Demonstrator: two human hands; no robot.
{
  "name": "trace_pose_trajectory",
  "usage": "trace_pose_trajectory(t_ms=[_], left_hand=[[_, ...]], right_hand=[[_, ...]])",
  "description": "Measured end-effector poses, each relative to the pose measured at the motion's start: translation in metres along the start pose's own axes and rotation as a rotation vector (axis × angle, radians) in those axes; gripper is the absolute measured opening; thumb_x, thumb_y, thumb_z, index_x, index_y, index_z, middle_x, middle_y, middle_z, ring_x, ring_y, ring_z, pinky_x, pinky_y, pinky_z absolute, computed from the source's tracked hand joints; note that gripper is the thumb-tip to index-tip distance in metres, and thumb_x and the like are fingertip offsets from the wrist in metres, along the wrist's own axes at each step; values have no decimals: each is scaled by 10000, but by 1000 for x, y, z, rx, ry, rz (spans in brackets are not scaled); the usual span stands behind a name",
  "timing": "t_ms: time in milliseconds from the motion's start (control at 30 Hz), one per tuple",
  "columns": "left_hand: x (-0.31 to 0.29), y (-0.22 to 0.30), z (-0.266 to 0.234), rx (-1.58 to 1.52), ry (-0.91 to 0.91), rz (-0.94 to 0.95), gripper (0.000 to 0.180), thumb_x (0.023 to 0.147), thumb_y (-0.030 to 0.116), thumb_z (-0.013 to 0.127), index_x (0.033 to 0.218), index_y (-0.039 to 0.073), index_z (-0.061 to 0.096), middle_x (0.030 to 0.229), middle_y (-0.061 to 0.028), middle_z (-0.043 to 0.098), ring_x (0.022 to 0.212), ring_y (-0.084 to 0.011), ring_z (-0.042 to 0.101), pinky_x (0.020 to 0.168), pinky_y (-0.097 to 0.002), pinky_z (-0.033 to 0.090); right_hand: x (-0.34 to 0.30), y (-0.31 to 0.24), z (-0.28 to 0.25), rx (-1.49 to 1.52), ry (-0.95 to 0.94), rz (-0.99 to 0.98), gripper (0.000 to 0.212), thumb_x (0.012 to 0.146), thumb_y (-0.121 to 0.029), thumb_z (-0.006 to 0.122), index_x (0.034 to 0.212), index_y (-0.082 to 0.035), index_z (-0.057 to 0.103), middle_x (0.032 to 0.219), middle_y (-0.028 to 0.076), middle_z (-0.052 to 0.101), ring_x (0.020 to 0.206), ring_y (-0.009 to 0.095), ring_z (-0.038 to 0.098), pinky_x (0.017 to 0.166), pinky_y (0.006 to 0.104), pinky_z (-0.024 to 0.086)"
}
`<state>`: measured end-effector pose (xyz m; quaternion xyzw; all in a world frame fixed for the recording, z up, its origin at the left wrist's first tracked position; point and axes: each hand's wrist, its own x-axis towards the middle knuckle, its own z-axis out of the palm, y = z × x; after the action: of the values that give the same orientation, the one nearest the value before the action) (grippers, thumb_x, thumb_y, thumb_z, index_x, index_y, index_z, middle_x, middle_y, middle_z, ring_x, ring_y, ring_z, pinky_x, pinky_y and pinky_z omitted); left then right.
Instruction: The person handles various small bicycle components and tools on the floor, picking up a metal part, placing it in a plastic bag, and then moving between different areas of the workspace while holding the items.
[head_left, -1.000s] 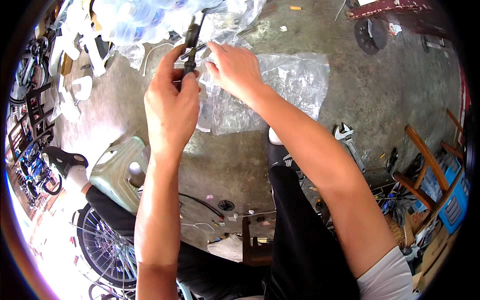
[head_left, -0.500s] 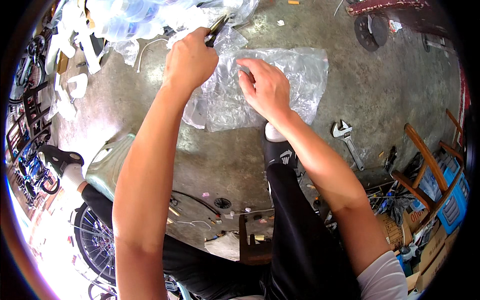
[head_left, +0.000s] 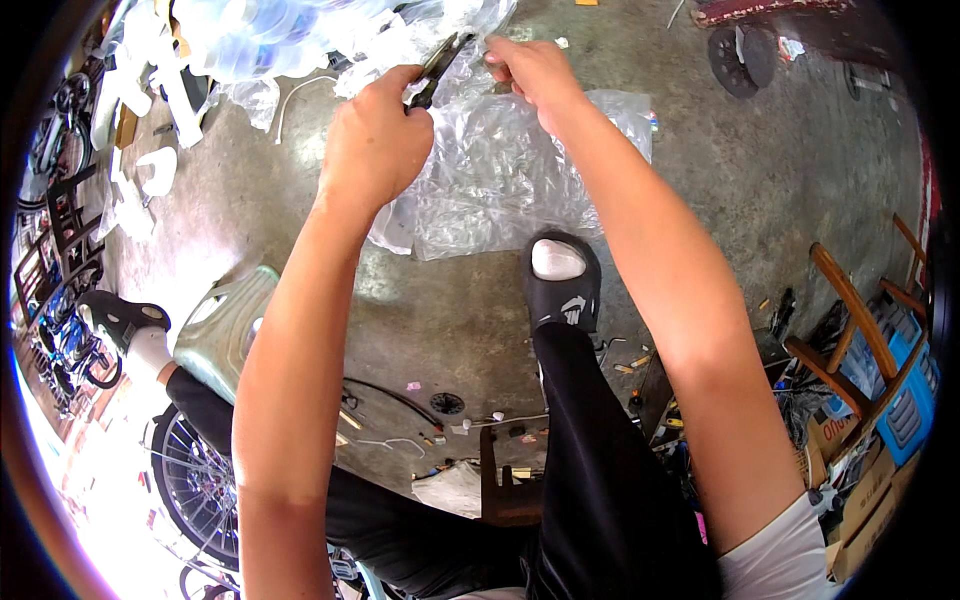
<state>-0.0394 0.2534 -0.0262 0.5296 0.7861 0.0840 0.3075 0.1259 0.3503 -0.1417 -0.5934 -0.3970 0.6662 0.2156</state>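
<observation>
My left hand (head_left: pixel 375 135) is closed around dark pliers (head_left: pixel 436 72), whose narrow jaws stand apart and point up and right. Just right of the jaws, the fingers of my right hand (head_left: pixel 530 72) are pinched together. A small greyish bit shows at those fingertips, too small to name. Beneath both hands a clear crumpled plastic bag (head_left: pixel 510 170) lies spread on the concrete floor, partly covered by my right forearm. Clear plastic wrapping (head_left: pixel 390 45) is bunched beyond my left hand.
Plastic-wrapped bundles (head_left: pixel 265 35) lie at the far left. A green plastic stool (head_left: pixel 225 325) and a spoked wheel (head_left: pixel 195 475) are on the left. My shoe (head_left: pixel 565 285) rests by the bag. On the right are a wooden frame (head_left: pixel 850 315), a blue crate (head_left: pixel 903 375) and cardboard boxes (head_left: pixel 865 510).
My right hand has moved up from over the bag to beside the pliers, its fingers closing. My right forearm now hides the adjustable wrench. My left hand has barely moved.
</observation>
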Motion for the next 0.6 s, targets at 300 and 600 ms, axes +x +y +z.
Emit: trace_pose_trajectory(t_ms=[300, 600], left_hand=[[-8, 3, -9, -103, -29, -35, 505, 902, 110, 556, 1404, 69, 584, 870, -99, 724, 700, -139, 665, 607, -304, 533], [-15, 5, -22, -190, -54, -86, 512, 918, 86, 540, 1430, 64, 552, 959, -101, 723, 768, -131, 670, 625, -285, 536]], right_hand=[[5, -2, 6, 138, -52, 137, 191, 810, -208, 746, 736, -54, 660, 705, 24, 636, 573, 109, 441, 512, 304, 315], [4, 0, 5, 216, 45, 74, 122, 843, -150, 722, 817, -41, 674, 669, 14, 595, 556, 98, 430, 508, 295, 320]])
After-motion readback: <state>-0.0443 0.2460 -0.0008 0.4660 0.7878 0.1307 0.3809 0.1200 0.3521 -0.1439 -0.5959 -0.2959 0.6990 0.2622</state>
